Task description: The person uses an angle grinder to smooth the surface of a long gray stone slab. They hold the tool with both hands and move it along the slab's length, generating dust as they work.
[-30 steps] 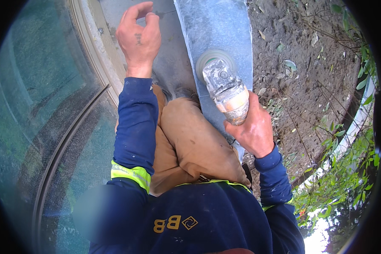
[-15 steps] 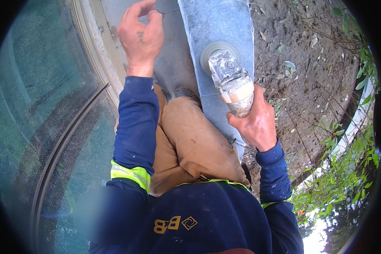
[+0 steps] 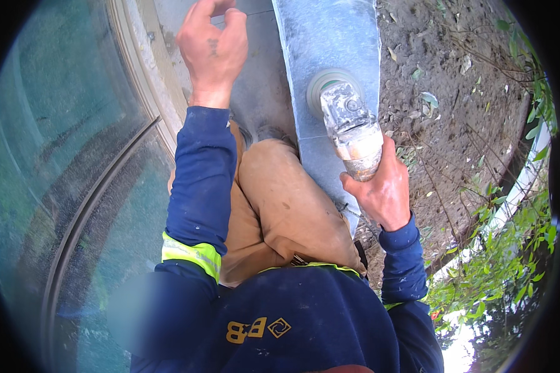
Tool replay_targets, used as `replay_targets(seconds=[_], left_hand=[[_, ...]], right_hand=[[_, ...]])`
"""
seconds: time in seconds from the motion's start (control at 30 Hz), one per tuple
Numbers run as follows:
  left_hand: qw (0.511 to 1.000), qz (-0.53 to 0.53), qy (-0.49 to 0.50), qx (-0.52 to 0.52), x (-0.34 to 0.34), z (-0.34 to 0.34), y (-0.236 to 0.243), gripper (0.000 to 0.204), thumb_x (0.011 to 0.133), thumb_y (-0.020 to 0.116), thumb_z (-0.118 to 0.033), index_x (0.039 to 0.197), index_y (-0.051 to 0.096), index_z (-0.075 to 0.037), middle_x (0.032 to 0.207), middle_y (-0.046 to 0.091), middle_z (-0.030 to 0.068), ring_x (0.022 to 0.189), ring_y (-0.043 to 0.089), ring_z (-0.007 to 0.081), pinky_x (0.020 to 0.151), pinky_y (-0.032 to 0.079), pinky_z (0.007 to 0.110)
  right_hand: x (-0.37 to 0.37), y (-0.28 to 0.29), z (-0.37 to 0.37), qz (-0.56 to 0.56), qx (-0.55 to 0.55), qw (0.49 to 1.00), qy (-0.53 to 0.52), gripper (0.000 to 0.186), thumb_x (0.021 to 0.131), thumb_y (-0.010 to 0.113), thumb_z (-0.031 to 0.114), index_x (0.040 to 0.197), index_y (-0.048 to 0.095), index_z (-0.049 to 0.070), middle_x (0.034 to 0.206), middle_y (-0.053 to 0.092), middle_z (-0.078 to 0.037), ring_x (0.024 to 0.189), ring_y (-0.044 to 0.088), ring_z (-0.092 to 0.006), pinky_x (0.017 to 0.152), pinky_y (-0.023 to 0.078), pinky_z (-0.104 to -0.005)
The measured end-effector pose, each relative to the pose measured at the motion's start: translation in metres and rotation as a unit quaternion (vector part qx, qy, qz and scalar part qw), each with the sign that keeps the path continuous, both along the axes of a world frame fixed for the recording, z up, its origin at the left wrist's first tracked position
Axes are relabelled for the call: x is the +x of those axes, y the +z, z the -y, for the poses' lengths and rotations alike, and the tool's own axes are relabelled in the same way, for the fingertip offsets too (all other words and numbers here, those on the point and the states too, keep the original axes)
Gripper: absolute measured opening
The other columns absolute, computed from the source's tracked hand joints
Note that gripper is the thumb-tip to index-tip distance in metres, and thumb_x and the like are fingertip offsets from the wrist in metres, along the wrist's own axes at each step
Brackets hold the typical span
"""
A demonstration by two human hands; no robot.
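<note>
My right hand (image 3: 387, 191) is wrapped round the rear body of a dust-caked angle grinder (image 3: 353, 127). The grinder's round disc (image 3: 315, 94) lies against the top of a long blue-grey stone slab (image 3: 330, 40), which is streaked with pale dust. Much of the disc hides under the tool's head. Up and to the left, my left hand (image 3: 214, 53) is held above the paving with nothing visible in it. Its fingers are loosely curled, the thumb stands apart from them, and the fingertips reach the upper edge of the view.
A dusty glass pane (image 3: 62, 81) with a pale frame (image 3: 144, 68) runs along the left. Grey paving (image 3: 255, 62) lies between it and the slab. Bare soil (image 3: 435, 118) with leaves and twigs borders the slab's right, with green shrubs (image 3: 498, 261) beyond. My bent knee (image 3: 283, 180) is beside the slab.
In the view, the grinder, my right hand and the slab sit slightly farther right, and the grinder slightly lower. My left hand has shifted a little right and up. The grip is unchanged.
</note>
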State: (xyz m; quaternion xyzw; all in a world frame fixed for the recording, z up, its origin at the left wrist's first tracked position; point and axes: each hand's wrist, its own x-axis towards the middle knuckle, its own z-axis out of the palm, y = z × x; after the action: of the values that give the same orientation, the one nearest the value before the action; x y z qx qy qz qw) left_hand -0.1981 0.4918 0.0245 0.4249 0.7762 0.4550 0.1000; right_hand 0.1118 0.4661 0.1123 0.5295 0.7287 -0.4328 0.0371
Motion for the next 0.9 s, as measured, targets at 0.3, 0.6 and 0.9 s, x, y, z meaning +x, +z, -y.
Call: replay_targets(seconds=[0.3,0.6,0.9], left_hand=[[1.000,0.006,-0.010,0.005,-0.001,0.001,-0.001,0.017,0.089,0.062,-0.001,0.103,0.071,0.004,0.093,0.073,0.0138,0.092,0.070,0.0225,0.087,0.054,0.034],[1.000,0.022,0.007,-0.013,0.000,-0.001,0.007,0.017,0.090,0.063,-0.002,0.104,0.071,0.004,0.094,0.074,0.0139,0.093,0.071,0.0225,0.088,0.054,0.034],[1.000,-0.018,0.000,0.000,-0.004,0.001,0.005,0.017,0.088,0.063,0.000,0.103,0.071,0.004,0.094,0.074,0.0148,0.092,0.071,0.0239,0.086,0.055,0.035]], right_hand=[[-0.004,-0.001,0.003,0.009,-0.004,1.000,0.007,0.073,0.069,0.082,0.020,0.129,0.048,-0.003,0.097,0.070,-0.029,0.086,0.070,-0.0468,0.075,0.057,-0.0509],[-0.032,-0.003,-0.016,-0.016,0.000,1.000,0.015,0.071,0.068,0.082,0.016,0.128,0.049,-0.003,0.102,0.070,-0.027,0.092,0.071,-0.0454,0.079,0.057,-0.0484],[-0.032,-0.004,-0.020,-0.002,0.019,1.000,0.009,0.070,0.069,0.083,0.017,0.128,0.049,-0.001,0.100,0.071,-0.026,0.090,0.071,-0.0448,0.077,0.058,-0.0495]])
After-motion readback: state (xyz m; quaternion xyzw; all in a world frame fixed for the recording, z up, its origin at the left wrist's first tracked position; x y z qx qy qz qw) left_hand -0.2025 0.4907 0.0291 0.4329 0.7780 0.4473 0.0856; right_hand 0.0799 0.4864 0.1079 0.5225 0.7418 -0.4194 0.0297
